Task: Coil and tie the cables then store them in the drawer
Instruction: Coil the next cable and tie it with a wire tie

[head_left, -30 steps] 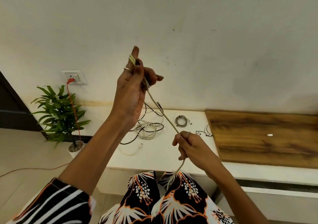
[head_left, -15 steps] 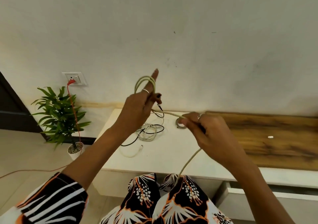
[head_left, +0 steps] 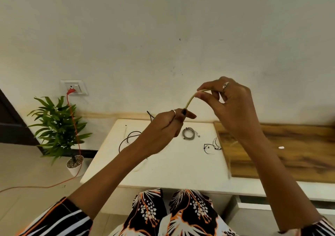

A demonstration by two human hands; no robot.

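Note:
A cream cable (head_left: 190, 100) arcs between my two hands above the white cabinet top (head_left: 174, 165). My left hand (head_left: 163, 127) grips its coiled part in curled fingers; the coil itself is hidden inside the hand. My right hand (head_left: 228, 101), higher and to the right, pinches the cable's free length between thumb and fingertips. A blurred stretch of the cable hangs down behind my right forearm. A grey coiled cable (head_left: 188, 133) lies on the top just past my left hand. A black cable (head_left: 129, 138) lies loose at the left, partly behind my left arm.
Thin black ties (head_left: 211, 147) lie near the wooden panel (head_left: 282, 150) on the right, which bears a small white piece (head_left: 281, 147). An open drawer (head_left: 253, 202) shows at the lower right. A potted plant (head_left: 58, 128) and a red cord (head_left: 72, 119) from a wall socket stand left.
My right hand rose up and right, drawing the cable over the left hand. My left hand dropped lower and closed round the coil, whose loops no longer show above the fingers.

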